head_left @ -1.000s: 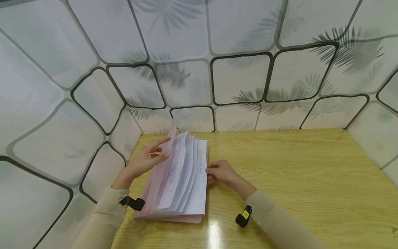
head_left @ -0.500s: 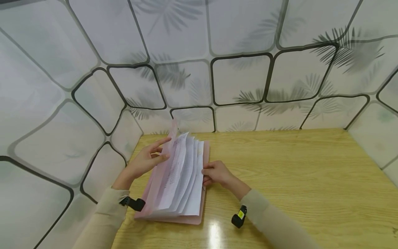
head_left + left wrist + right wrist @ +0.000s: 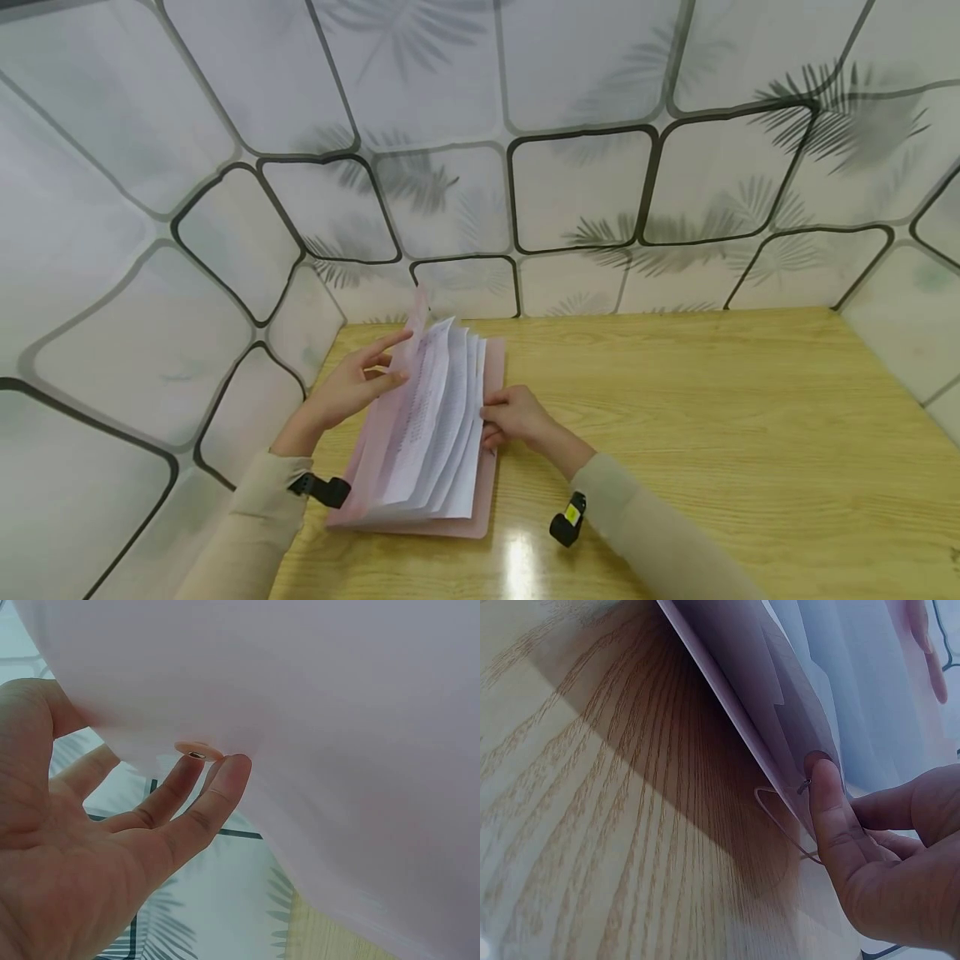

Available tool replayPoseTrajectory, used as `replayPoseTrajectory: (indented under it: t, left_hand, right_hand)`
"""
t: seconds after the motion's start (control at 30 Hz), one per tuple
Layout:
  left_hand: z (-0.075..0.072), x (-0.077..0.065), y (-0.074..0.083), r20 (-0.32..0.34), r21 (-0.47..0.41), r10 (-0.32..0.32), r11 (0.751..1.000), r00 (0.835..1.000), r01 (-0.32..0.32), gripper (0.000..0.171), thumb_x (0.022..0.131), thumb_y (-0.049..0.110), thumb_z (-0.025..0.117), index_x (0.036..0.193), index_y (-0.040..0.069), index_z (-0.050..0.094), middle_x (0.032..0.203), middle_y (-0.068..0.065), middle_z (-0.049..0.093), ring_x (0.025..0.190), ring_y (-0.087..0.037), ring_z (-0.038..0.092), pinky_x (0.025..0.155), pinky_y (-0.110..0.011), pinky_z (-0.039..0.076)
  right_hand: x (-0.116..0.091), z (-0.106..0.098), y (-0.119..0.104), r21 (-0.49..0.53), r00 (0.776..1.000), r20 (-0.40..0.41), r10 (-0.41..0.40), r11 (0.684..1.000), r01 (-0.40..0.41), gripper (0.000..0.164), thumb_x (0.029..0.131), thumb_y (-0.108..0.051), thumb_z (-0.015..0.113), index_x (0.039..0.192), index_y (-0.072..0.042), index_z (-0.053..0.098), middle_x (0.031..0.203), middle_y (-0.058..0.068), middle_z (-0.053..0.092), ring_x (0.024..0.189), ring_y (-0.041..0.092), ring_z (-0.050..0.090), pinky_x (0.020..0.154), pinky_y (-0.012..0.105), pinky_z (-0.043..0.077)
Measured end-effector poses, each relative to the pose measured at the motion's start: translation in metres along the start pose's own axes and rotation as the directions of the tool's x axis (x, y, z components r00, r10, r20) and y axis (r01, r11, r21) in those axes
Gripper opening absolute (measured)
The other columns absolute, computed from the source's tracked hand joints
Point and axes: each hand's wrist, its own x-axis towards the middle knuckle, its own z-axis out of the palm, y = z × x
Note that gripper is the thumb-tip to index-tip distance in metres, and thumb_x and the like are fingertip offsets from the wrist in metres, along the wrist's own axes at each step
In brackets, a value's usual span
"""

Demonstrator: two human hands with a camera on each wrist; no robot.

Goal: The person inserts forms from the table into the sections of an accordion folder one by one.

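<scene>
A pink translucent document folder point(image 3: 487, 492) lies on the table with a stack of printed paper sheets point(image 3: 463, 467) inside, several of them fanned up. My left hand point(image 3: 356, 385) holds the raised cover flap point(image 3: 345, 742) between thumb and fingers; a round button point(image 3: 198, 749) on it sits at the fingertips. At the folder's right side, my right hand point(image 3: 517, 417) pinches the edge of the sheets. The right wrist view shows a thin string point(image 3: 776, 819) hanging by the folder's edge, and another round button point(image 3: 819, 757) behind a right fingertip.
The wooden table point(image 3: 675, 417) extends to the right of the folder. Patterned walls point(image 3: 577, 192) with leaf prints rise along the back and left. A black camera point(image 3: 567, 520) is strapped at the right wrist, another point(image 3: 330, 492) at the left.
My right hand has moved left along with the edge of the sheets, baring a strip of the folder's pink right side. The left hand and the raised flap have stayed put.
</scene>
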Motion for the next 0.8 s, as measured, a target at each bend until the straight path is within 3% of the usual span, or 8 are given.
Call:
replayPoseTrajectory:
  t: [0.47,0.8]
  left_hand:
    - [-0.002,-0.0032,0.0004,-0.008,0.016,-0.02,1.0,1.0,0.02,0.065,0.103,0.017,0.068,0.163,0.013,0.041,0.127,-0.024,0.064,0.11,-0.024,0.066,0.094,-0.034,0.052]
    - [-0.0005,-0.0049,-0.0001,-0.012,0.024,-0.001,1.0,1.0,0.001,0.066,0.103,0.016,0.068,0.163,0.01,0.041,0.129,-0.028,0.065,0.108,-0.024,0.068,0.092,-0.03,0.052]
  right_hand:
    - [0.0001,0.0001,0.0002,0.054,0.999,0.032,0.021,0.998,-0.023,0.032,0.106,0.006,0.048,0.131,0.021,0.059,0.079,0.012,0.072,0.058,0.012,0.069,0.062,0.029,0.062]
    - [-0.0011,0.0023,-0.0026,0.042,0.999,0.043,0.021,0.999,-0.023,0.031,0.106,0.005,0.05,0.131,0.019,0.061,0.077,0.011,0.072,0.061,0.013,0.07,0.064,0.031,0.063]
